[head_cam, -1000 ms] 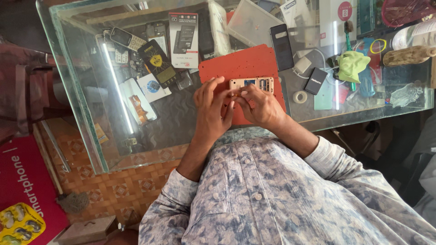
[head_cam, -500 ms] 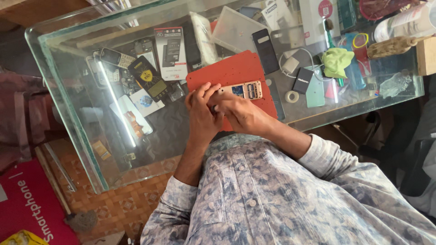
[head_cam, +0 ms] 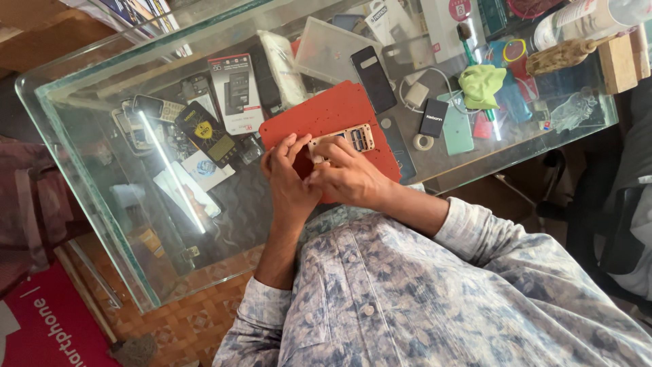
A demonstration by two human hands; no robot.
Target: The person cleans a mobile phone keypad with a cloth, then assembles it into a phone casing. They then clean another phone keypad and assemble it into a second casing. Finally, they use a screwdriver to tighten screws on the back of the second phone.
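Note:
A small gold-coloured keypad phone (head_cam: pixel 346 139) lies on a red work mat (head_cam: pixel 326 115) on top of a glass counter (head_cam: pixel 102 177). Both of my hands hold it. My left hand (head_cam: pixel 291 182) pinches the phone's left end with its fingertips. My right hand (head_cam: pixel 348 178) covers the phone's near side, fingers curled over its middle. Only the far right part of the phone shows past my fingers.
Boxed and loose phones (head_cam: pixel 234 92) lie inside the glass case. On the counter are a black smartphone (head_cam: pixel 373 78), a small black box (head_cam: pixel 432 117), a white charger (head_cam: pixel 415 95), a green cloth (head_cam: pixel 481 85), a tape roll (head_cam: pixel 423 142) and a wooden block (head_cam: pixel 617 62). A red board (head_cam: pixel 41 326) lies on the floor.
The view has shifted, so the counter and mat sit a little lower and further left. My hands have stayed together on the phone, with the fingers shifting slightly.

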